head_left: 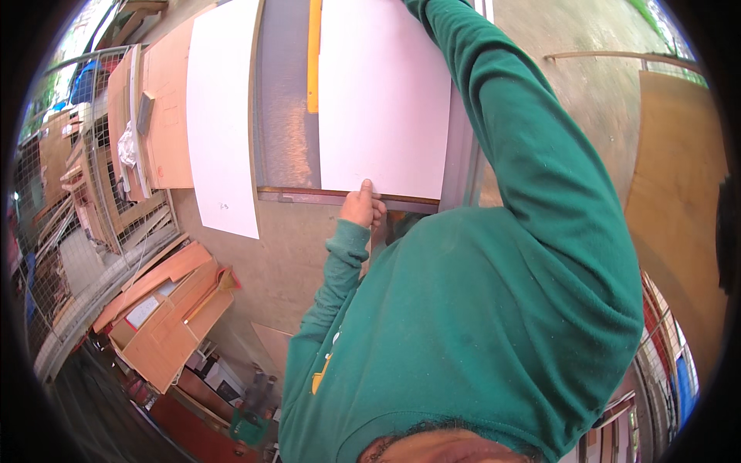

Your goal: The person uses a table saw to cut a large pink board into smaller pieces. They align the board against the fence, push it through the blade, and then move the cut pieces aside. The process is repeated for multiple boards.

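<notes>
A white panel (386, 100) lies on a grey metal table (285, 116) in front of me. My left hand (363, 207) is at its near edge, the thumb on the white face and the other fingers curled at the rim, closed on the panel. My right arm in a green sleeve stretches forward along the panel's right side, and that hand is past the upper edge of the picture. A yellow strip (314, 58) lies along the panel's left side.
Left of the table stands another white board (224, 116) beside brown boards (166, 100). Wood offcuts (174, 309) lie on the floor at lower left, near a wire mesh cage (96, 162). A large brown sheet (675, 193) stands at the right.
</notes>
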The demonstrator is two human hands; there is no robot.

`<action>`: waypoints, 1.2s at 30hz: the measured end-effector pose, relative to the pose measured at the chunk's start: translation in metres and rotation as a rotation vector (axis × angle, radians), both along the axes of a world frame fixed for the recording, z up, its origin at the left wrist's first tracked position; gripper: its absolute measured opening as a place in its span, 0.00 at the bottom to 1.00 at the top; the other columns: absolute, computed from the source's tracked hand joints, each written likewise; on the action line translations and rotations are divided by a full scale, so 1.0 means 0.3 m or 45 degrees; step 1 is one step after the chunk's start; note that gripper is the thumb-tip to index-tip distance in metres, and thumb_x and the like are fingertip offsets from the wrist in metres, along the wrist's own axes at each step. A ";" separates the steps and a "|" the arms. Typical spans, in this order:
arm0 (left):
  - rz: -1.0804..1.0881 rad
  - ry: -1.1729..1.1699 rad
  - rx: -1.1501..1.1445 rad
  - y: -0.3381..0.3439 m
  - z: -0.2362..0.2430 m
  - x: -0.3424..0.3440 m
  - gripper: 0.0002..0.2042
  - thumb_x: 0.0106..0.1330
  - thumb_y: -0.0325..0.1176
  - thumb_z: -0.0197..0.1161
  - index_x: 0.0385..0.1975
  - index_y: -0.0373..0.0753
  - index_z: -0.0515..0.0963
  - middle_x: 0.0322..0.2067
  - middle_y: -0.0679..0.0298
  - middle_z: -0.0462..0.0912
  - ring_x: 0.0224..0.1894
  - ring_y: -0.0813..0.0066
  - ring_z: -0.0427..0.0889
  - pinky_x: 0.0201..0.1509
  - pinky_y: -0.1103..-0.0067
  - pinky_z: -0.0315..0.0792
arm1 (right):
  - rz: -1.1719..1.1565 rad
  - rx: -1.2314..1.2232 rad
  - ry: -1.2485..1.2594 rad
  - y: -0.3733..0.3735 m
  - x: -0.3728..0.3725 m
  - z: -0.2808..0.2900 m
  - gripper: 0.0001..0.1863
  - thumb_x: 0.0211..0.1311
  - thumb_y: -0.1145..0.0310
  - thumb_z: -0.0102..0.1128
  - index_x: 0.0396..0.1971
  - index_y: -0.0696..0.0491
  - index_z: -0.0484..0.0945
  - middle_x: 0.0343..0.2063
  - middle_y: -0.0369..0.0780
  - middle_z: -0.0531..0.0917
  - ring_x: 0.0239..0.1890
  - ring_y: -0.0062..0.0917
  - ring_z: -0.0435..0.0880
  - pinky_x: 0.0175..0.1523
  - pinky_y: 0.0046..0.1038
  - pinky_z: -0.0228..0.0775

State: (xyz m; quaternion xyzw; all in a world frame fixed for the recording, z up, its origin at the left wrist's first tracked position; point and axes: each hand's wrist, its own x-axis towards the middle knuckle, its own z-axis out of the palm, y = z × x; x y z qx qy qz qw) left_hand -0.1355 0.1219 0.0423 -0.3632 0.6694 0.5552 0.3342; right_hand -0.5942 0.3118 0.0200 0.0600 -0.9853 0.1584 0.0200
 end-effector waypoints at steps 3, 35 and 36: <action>0.077 0.008 -0.009 0.021 0.005 0.000 0.32 0.78 0.56 0.44 0.36 0.25 0.76 0.20 0.60 0.81 0.17 0.77 0.75 0.19 0.79 0.74 | -0.026 -0.043 0.017 -0.011 -0.011 0.004 0.35 0.75 0.47 0.31 0.75 0.50 0.53 0.77 0.42 0.49 0.79 0.35 0.43 0.79 0.49 0.29; 0.330 0.183 -0.031 0.128 0.046 0.007 0.16 0.76 0.37 0.54 0.41 0.25 0.72 0.31 0.52 0.86 0.27 0.76 0.82 0.30 0.80 0.80 | -0.067 0.006 0.026 0.011 -0.034 -0.003 0.35 0.75 0.46 0.31 0.75 0.49 0.55 0.77 0.42 0.51 0.79 0.35 0.44 0.79 0.50 0.29; 0.341 0.207 -0.039 0.129 0.035 0.011 0.15 0.76 0.37 0.54 0.39 0.25 0.72 0.30 0.52 0.86 0.26 0.76 0.82 0.29 0.79 0.79 | -0.065 0.001 0.027 0.010 -0.034 -0.001 0.35 0.75 0.46 0.31 0.75 0.49 0.54 0.77 0.42 0.51 0.79 0.35 0.44 0.79 0.50 0.29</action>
